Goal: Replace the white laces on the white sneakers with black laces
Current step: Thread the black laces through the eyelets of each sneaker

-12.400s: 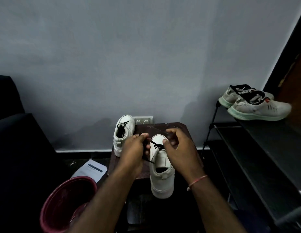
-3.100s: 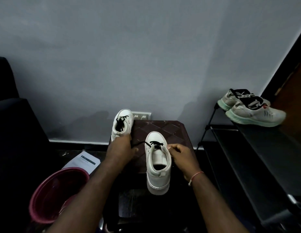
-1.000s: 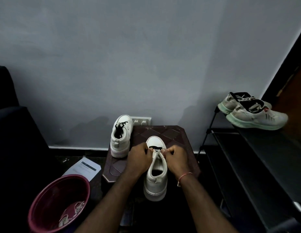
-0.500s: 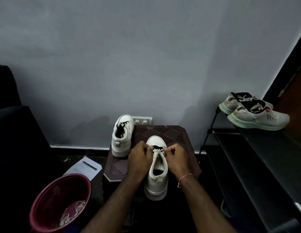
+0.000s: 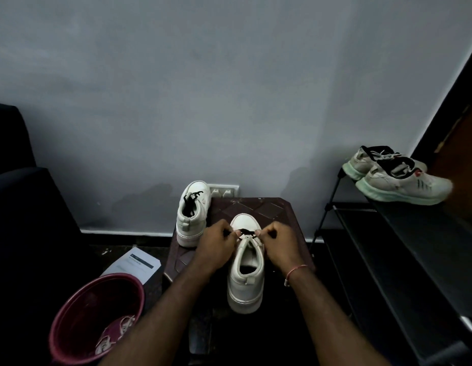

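Pinching the lace (image 5: 246,231) from both sides, your left hand (image 5: 216,247) and right hand (image 5: 278,244) each had fingers curled tight on it above the near sneaker (image 5: 246,276), which stood at the stool's (image 5: 277,210) front edge. The other sneaker (image 5: 192,215) stood at the stool's back left corner.

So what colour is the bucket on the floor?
The bucket is maroon, shown in the head view.
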Tool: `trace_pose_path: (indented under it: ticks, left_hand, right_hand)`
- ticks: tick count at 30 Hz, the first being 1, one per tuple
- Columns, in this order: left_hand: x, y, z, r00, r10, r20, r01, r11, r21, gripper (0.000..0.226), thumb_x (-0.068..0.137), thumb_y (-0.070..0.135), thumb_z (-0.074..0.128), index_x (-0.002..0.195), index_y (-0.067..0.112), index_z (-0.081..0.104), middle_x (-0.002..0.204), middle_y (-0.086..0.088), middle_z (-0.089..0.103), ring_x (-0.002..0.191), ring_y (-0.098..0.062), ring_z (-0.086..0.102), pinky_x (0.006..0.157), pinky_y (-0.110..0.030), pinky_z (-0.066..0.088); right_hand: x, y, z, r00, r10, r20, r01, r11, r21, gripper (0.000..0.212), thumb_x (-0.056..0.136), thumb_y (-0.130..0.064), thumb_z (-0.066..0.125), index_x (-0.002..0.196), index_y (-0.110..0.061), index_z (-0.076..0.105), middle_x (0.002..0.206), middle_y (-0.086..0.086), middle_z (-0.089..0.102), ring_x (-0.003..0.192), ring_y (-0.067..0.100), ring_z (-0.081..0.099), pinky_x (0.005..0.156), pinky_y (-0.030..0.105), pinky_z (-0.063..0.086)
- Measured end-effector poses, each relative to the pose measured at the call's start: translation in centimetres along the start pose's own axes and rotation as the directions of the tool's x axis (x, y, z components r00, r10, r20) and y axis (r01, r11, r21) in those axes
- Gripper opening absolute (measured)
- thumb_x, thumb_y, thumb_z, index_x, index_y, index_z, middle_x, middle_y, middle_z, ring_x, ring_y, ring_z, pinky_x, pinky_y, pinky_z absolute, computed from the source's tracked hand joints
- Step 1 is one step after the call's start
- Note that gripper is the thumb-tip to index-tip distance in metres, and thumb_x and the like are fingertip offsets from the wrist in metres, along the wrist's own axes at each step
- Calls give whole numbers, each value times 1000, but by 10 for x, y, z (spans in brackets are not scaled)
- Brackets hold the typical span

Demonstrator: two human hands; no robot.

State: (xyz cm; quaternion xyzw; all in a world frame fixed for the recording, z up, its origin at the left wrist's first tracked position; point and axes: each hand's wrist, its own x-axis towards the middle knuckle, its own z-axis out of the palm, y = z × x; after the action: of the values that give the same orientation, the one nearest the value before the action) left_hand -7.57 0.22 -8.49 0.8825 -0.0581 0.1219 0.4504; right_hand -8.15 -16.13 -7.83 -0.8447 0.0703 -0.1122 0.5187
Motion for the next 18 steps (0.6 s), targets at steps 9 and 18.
trace_pose_path:
  ticks: [9, 18]
  left_hand:
    - [1, 73, -22, 973, 166, 163, -91, 917, -389, 42, 73, 28, 71, 111, 20, 56, 98, -6, 71, 92, -20, 68, 83, -45, 55]
    - [25, 52, -61, 915, -287, -285, 126, 872, -474, 14, 71, 10, 67, 74, 24, 64, 79, -3, 70, 75, -20, 67, 74, -36, 55]
  right_hand:
    - [-5, -82, -41, 978, -74, 194, 18, 962, 273, 4, 89, -18, 65, 88, -16, 61, 63, 2, 63, 49, 9, 53, 45, 24, 42]
    - [-16, -100, -62, 980, -143, 135, 88, 934, 347, 11, 93, -8, 60, 82, -12, 60, 63, 5, 57, 39, 3, 41, 37, 17, 35]
